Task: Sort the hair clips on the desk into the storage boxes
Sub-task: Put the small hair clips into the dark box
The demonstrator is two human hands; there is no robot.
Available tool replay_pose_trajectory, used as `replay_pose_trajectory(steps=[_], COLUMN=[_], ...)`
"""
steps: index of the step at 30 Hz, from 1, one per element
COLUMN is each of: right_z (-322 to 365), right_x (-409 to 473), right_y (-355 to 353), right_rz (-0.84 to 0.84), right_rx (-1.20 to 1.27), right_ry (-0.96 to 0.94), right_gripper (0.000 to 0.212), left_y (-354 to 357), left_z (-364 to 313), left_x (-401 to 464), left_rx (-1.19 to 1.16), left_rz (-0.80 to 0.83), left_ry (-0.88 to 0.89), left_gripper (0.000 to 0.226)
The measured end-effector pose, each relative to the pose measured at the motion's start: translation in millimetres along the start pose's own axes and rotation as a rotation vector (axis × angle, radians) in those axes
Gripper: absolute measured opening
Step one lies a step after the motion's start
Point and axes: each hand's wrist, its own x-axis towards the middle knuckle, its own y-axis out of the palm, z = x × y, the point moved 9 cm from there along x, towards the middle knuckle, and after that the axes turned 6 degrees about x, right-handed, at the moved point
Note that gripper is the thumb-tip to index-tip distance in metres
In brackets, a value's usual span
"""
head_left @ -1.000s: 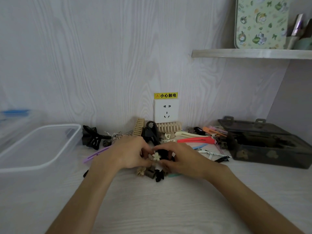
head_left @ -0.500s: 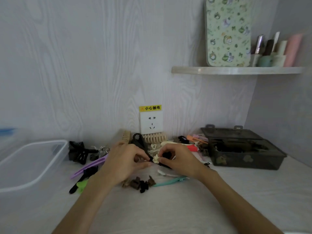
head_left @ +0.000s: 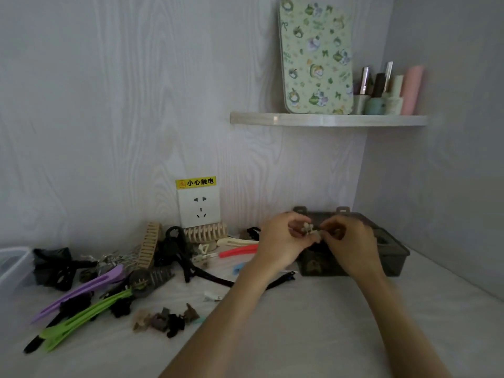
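Both your forearms reach forward and up from the bottom edge, bare, converging. Your left hand (head_left: pixel 282 240) and right hand (head_left: pixel 347 245) are raised side by side, knuckles toward you, fingers curled inward. Thumb and fingertips of both pinch a small flower hair clip (head_left: pixel 308 229) between them.

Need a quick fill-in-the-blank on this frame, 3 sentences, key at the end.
1. Both hands, left hand and right hand, pinch a small flower clip above the dark ____ box.
2. The yellow warning label sits directly above the wall ____.
3. The green hair clip lies beside a ____ one.

Missing: storage; socket; purple
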Motion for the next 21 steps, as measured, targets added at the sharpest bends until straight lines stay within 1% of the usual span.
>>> replay_pose_trajectory(steps=[3,5,8,10,11,13,14,15,16,17,19,21], right_z=[-3,-4,-6,-4,-1,18,31,45,59,72,94,109], right_x=[0,-1,-2,-2,-3,-6,-6,-8,-9,-12,-25,-39], right_y=[0,1,0,-3,-6,-6,-1,8,24,45,92,131], right_rz=[-0.008,-0.001,-0.002,-0.028,-0.052,-0.093,-0.087,-0.049,0.034,0.151,0.396,0.548], right_rx=[-0.006,-0.016,-0.002,0.01,0.011,0.01,0.015,0.021,0.025,0.023,0.024,0.033], right_ry=[-0.002,0.0,0.013,0.015,0.006,-0.059,-0.105,-0.147,-0.178,-0.2,-0.233,-0.239], right_gripper=[0.013,0.015,0.017,0.016,0.016,0.017,0.016,0.016,0.016,0.017,0.021,0.024], left_y=[16,11,-16,-46,-63,-99,-113,-123,-130,-135,-141,-148], left_z=[6,9,15,25,34,61,77,91,103,111,115,115], left_x=[2,-2,-13,-19,-22,-32,-38,-44,-49,-53,-56,-58], left_rx=[-0.079,-0.073,0.001,0.124,0.228,0.466,0.559,0.623,0.648,0.637,0.553,0.486], left_rz=[0.06,0.056,-0.019,-0.114,-0.166,-0.215,-0.191,-0.143,-0.096,-0.069,-0.071,-0.108], left_ry=[-0.017,0.013,0.05,0.023,-0.017,-0.166,-0.256,-0.329,-0.38,-0.404,-0.415,-0.411], left_gripper=[0.044,0.046,0.035,0.024,0.02,0.017,0.018,0.02,0.022,0.026,0.037,0.047])
